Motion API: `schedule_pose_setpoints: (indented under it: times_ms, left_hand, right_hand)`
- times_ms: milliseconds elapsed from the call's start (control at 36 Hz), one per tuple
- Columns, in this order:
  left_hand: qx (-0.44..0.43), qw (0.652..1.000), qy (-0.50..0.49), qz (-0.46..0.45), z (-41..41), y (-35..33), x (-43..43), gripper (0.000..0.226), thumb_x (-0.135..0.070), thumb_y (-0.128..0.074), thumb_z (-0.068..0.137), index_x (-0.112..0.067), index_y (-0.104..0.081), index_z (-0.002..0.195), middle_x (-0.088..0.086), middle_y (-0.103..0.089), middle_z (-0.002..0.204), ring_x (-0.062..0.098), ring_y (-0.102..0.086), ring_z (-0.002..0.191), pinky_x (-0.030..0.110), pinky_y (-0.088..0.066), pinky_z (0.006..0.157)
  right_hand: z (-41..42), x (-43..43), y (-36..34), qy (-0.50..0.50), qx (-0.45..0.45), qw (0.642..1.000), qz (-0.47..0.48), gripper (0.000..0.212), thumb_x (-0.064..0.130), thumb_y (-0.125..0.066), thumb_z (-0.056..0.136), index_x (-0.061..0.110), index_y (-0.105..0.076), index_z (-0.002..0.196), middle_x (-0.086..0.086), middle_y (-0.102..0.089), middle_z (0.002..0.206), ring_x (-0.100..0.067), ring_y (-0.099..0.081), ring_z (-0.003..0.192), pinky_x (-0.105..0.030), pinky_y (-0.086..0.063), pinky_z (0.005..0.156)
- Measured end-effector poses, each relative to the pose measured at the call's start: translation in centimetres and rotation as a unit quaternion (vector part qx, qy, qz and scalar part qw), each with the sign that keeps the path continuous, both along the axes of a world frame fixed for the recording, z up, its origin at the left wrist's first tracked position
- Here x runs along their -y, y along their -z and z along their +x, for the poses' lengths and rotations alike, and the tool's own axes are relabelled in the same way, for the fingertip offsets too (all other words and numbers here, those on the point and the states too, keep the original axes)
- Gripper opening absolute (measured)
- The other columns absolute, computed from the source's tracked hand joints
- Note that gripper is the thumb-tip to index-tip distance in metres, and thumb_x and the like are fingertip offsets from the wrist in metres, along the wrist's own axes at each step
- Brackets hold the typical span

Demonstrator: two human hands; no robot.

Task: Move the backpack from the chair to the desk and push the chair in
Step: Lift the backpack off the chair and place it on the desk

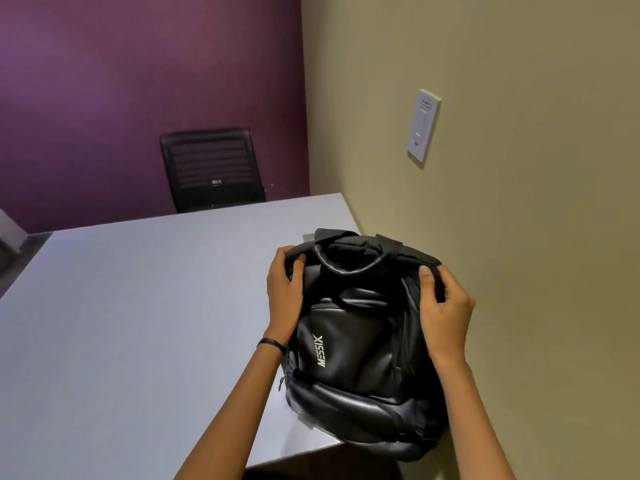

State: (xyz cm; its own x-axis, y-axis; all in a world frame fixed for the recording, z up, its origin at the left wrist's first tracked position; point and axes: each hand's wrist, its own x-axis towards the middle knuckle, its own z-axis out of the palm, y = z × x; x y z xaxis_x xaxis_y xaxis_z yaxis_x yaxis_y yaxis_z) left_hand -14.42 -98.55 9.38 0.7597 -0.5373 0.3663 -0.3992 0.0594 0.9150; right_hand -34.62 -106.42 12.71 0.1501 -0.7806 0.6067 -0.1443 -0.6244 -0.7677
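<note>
1. Backpack [363, 334] sits at the near right corner of the desk [138, 306], hard against the right wall. Its bottom bulges past the near edge, so it's not fully seated.
2. Your left hand [282, 299] is clamped on the bag's upper left side, thumb over the top edge. Your right hand [445, 313] is closed on the upper right side, fingers pinching a strap or seam there.
3. Handling, my read: soft shell, smooth leather-look front panel, creases and sags under your grip. It won't hold its shape, so expect it to slump when released. Weight unknown; the sag suggests it's partly filled at most.
4. The front panel looks slick. Don't rely on a flat-palm squeeze; it could slide.
5. Best hold: the top carry handle [346, 261], the loop standing up between your hands. It's webbing, grippy, and lifts the load from its centre. The side seams you have now are fine for sliding, not for lifting.
6. Suggest sliding it farther onto the desk, away from the near edge, before letting go. The overhang plus the soft base could tip it off.
7. Only one chair [211, 171] visible, at the far side, behind the desk. Can't tell if it's the one to push in.
</note>
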Motion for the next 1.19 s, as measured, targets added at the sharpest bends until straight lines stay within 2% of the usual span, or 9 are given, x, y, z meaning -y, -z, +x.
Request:
schedule_pose_setpoints:
  times_ms: [83,194,333,444,528,667,806,972,1194]
  left_hand:
    - [-0.009,0.999,-0.026,0.044,0.2,2.7,0.3,0.027,-0.030,-0.044,0.097,-0.039,-0.044,0.123,-0.026,-0.049,0.121,0.010,-0.047,0.121,0.032,-0.039,0.107]
    - [-0.049,0.995,-0.027,0.081,-0.6,5.3,-0.2,0.052,-0.050,-0.039,0.094,-0.043,-0.023,0.142,-0.018,-0.033,0.144,0.002,-0.027,0.133,0.032,-0.026,0.112]
    - [-0.032,0.991,-0.030,0.124,-3.6,8.3,-2.0,0.071,-0.058,-0.040,0.088,-0.061,0.013,0.136,-0.039,0.004,0.146,-0.022,0.003,0.134,0.026,-0.010,0.116]
    - [-0.003,0.968,-0.055,0.243,-6.4,10.8,-2.7,0.086,-0.048,-0.049,0.091,-0.040,0.022,0.141,-0.006,0.015,0.160,0.017,0.002,0.149,0.032,-0.009,0.119]
    - [-0.025,0.948,-0.053,0.314,-8.0,11.5,-2.5,0.098,-0.055,-0.053,0.086,-0.021,0.015,0.149,0.013,0.013,0.160,0.032,-0.002,0.149,0.034,-0.011,0.117]
    - [-0.076,0.947,0.036,0.311,-10.3,11.8,-0.8,0.117,-0.062,-0.062,0.075,-0.027,0.026,0.144,0.014,0.027,0.156,0.031,0.019,0.146,0.038,0.001,0.116]
    - [-0.099,0.944,0.079,0.303,-9.7,11.5,1.6,0.128,-0.060,-0.069,0.071,-0.025,0.031,0.142,0.020,0.031,0.153,0.039,0.028,0.142,0.055,0.000,0.117]
    - [-0.095,0.931,0.094,0.341,-7.9,11.5,3.9,0.130,-0.054,-0.074,0.069,-0.018,0.023,0.146,0.023,0.025,0.155,0.044,0.025,0.141,0.061,-0.005,0.115]
    - [-0.062,0.917,0.160,0.361,-6.0,12.4,6.6,0.131,-0.053,-0.078,0.065,-0.023,0.019,0.148,0.013,0.026,0.157,0.038,0.028,0.142,0.064,-0.002,0.114]
  right_hand:
    - [0.9,0.8,1.3,-0.007,-0.008,1.000,0.001,0.020,0.037,-0.045,0.092,0.027,-0.048,0.075,0.014,-0.046,0.052,0.009,-0.046,0.051,-0.001,-0.030,0.047]
    - [1.1,1.8,3.0,0.015,-0.030,0.999,0.020,0.012,0.036,-0.054,0.089,0.024,-0.051,0.091,0.015,-0.050,0.077,0.003,-0.050,0.071,-0.001,-0.037,0.067]
    - [0.2,2.8,3.7,-0.004,-0.074,0.994,0.085,0.064,0.044,-0.067,0.076,0.026,-0.037,0.130,0.007,-0.039,0.134,-0.003,-0.033,0.125,-0.011,-0.026,0.104]
    - [-0.2,3.7,3.1,-0.042,-0.117,0.987,0.104,0.074,0.036,-0.068,0.079,0.032,-0.026,0.140,0.002,-0.025,0.151,-0.005,-0.021,0.139,-0.026,-0.022,0.111]
    - [-0.5,4.5,2.0,-0.125,-0.138,0.976,0.116,0.055,0.029,-0.065,0.084,0.031,-0.040,0.133,0.006,-0.042,0.142,-0.006,-0.037,0.132,-0.026,-0.032,0.111]
    - [-0.9,5.3,0.4,-0.161,-0.169,0.967,0.101,0.037,0.014,-0.059,0.089,0.023,-0.053,0.124,0.007,-0.057,0.125,-0.004,-0.052,0.115,-0.028,-0.042,0.104]
    - [-1.2,4.9,0.0,-0.148,-0.212,0.961,0.094,0.036,0.015,-0.052,0.093,0.024,-0.052,0.128,0.003,-0.061,0.127,-0.012,-0.056,0.117,-0.032,-0.044,0.103]
    - [-1.0,3.2,0.6,-0.081,-0.263,0.958,0.074,0.036,0.019,-0.046,0.096,0.034,-0.047,0.128,0.002,-0.066,0.119,-0.021,-0.062,0.108,-0.035,-0.052,0.091]
    - [-1.9,1.7,2.2,-0.013,-0.283,0.954,0.094,0.042,0.009,-0.049,0.093,0.018,-0.045,0.134,-0.016,-0.071,0.089,-0.035,-0.065,0.078,-0.048,-0.053,0.071]
